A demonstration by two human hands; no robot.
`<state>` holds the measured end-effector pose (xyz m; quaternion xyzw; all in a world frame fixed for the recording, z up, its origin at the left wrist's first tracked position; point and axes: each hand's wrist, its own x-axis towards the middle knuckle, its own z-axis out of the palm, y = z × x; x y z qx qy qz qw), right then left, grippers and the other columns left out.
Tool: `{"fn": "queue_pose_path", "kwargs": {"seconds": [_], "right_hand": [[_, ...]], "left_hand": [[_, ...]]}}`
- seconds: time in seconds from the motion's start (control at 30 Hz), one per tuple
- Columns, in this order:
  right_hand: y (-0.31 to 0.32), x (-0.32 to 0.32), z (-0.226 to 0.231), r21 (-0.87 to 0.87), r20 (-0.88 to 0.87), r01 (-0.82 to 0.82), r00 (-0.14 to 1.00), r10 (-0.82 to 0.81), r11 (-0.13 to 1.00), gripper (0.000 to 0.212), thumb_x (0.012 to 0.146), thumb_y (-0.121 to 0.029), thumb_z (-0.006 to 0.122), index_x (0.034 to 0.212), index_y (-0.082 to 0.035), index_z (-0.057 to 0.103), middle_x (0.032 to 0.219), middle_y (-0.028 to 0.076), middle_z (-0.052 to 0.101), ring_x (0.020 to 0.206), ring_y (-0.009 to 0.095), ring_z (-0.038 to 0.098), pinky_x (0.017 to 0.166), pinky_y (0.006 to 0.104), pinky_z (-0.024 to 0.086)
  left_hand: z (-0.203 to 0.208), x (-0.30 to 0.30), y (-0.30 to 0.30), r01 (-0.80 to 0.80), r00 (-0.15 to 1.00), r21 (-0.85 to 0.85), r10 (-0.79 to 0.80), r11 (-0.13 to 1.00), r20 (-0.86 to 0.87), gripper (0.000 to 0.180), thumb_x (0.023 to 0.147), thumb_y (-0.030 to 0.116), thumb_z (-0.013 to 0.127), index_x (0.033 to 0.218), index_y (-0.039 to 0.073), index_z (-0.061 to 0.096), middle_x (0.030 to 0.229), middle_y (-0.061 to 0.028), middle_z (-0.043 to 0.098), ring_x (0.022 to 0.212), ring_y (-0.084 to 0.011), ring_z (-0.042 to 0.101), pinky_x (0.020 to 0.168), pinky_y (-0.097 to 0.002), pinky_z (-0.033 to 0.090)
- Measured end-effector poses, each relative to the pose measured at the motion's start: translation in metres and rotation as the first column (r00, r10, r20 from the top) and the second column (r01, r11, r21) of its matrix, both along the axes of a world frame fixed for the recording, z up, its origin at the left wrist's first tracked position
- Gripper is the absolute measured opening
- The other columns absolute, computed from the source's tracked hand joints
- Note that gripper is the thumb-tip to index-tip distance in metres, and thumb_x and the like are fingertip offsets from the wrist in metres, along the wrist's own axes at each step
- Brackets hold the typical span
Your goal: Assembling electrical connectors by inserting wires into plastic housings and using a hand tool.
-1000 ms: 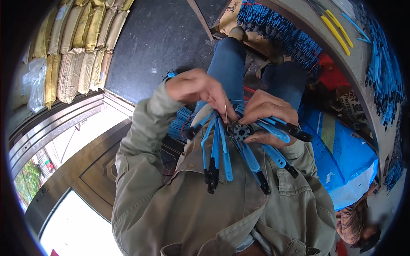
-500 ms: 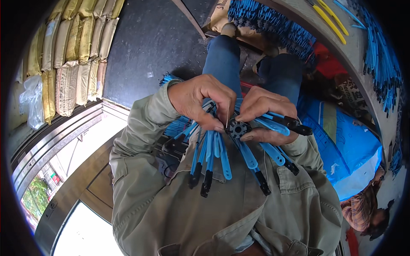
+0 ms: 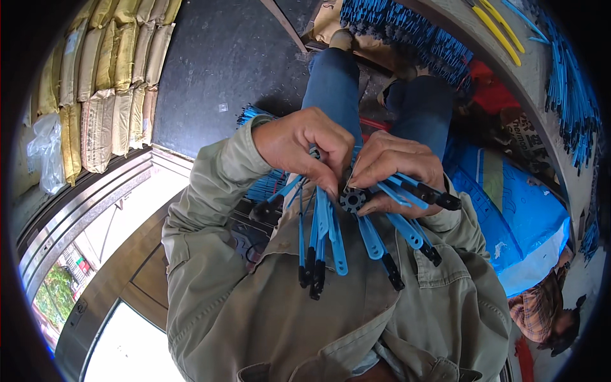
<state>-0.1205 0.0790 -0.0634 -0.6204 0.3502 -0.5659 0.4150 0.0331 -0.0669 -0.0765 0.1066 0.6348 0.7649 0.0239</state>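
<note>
A small black slotted disc (image 3: 352, 200) with a round centre hole is pinched by my right hand (image 3: 401, 167), its fingers above and thumb below. Blue plastic strips with holes (image 3: 371, 239) and thin black-tipped blue rods (image 3: 393, 274) fan out from around the disc and under that hand. My left hand (image 3: 309, 143) is closed, thumb and fingertips together at the disc's left side. From beneath it hangs a bunch of blue black-tipped rods and strips (image 3: 321, 223). A thin, light wire-like line (image 3: 349, 173) shows between the hands; what exactly the left fingertips grip is hidden.
More blue rods (image 3: 264, 188) lie beyond my left forearm. Dense blue bundles (image 3: 401, 28) stand at the back, others (image 3: 573, 114) on the right-hand surface beside yellow-handled pliers (image 3: 499, 32). A blue sack (image 3: 509, 210) is at right, stacked sacks (image 3: 105, 83) at left. Another person (image 3: 538, 312) sits lower right.
My left hand has shifted slightly right and its fingertips have come lower beside the disc. The rods hanging under it have swung closer together; the disc has turned or tilted a little.
</note>
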Motion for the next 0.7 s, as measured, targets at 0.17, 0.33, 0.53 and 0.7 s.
{"fn": "queue_pose_path", "kwargs": {"seconds": [0.17, 0.33, 0.53, 0.7], "right_hand": [[-0.001, -0.004, 0.011, 0.235, 0.131, -0.071, 0.991, 0.041, 0.969, 0.030, 0.062, -0.014, 0.081, 0.084, -0.002, 0.063, 0.083, 0.009, 0.062, 0.076, 0.020, 0.059, 0.068, 0.0290, 0.045], [-0.015, -0.015, 0.025, 0.398, 0.258, -0.179, 0.963, 0.078, 0.900, 0.029, 0.064, -0.010, 0.078, 0.086, -0.001, 0.062, 0.088, 0.007, 0.059, 0.082, 0.017, 0.058, 0.070, 0.0269, 0.044], [-0.029, -0.023, 0.024, 0.157, 0.029, -0.264, 0.964, 0.263, 0.952, 0.029, 0.066, -0.009, 0.076, 0.089, -0.001, 0.061, 0.087, 0.006, 0.057, 0.081, 0.013, 0.055, 0.070, 0.0238, 0.042], [-0.025, -0.010, 0.022, 0.219, -0.057, -0.009, 0.998, 0.022, 0.976, 0.029, 0.065, -0.006, 0.076, 0.090, 0.000, 0.061, 0.079, 0.004, 0.057, 0.072, 0.010, 0.053, 0.064, 0.0223, 0.042]], "left_hand": [[-0.011, -0.010, -0.010, 0.153, 0.984, 0.099, -0.161, 0.983, 0.079, 0.012, 0.071, 0.006, 0.073, 0.073, 0.000, 0.063, 0.072, -0.0054, 0.062, 0.063, -0.0112, 0.058, 0.051, -0.0243, 0.043], [-0.028, -0.022, -0.011, 0.139, 0.953, 0.278, -0.205, 0.950, 0.221, 0.015, 0.071, 0.004, 0.073, 0.081, -0.002, 0.062, 0.077, -0.0057, 0.063, 0.061, -0.0085, 0.057, 0.049, -0.0201, 0.042], [-0.041, -0.020, -0.003, 0.005, 0.932, 0.332, -0.125, 0.943, 0.340, 0.017, 0.076, 0.009, 0.069, 0.086, -0.002, 0.062, 0.079, -0.0069, 0.063, 0.064, -0.0091, 0.057, 0.053, -0.0202, 0.045], [-0.010, 0.016, -0.007, -0.870, 0.484, -0.078, 0.874, 0.486, 0.051, 0.020, 0.089, 0.019, 0.050, 0.086, 0.000, 0.056, 0.079, -0.0077, 0.058, 0.074, -0.0153, 0.059, 0.066, -0.0278, 0.048]]}}
